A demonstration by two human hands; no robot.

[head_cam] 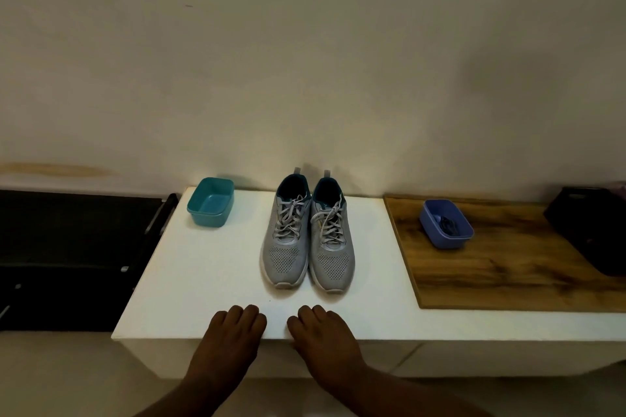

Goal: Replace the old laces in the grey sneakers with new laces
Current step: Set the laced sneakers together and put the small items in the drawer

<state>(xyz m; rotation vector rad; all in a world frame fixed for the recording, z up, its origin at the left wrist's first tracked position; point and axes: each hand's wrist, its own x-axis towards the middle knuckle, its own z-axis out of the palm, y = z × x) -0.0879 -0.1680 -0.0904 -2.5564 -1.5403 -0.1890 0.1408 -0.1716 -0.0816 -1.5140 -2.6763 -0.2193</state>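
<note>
The 2 grey mesh sneakers [306, 234] with soft, limp, tied grey laces [327, 218] stand mid-table [203, 281]; both hands [233, 328] [318, 332] rest flat, fingers relaxed, holding nothing; pinch a bow's loose end.

- Grey sneakers [307, 230]: side by side, toes toward the desk's near edge, heels by its far edge, grey laces [310, 218] still threaded.
- Dark laces [449, 225]: bundled inside the blue tub.
</note>
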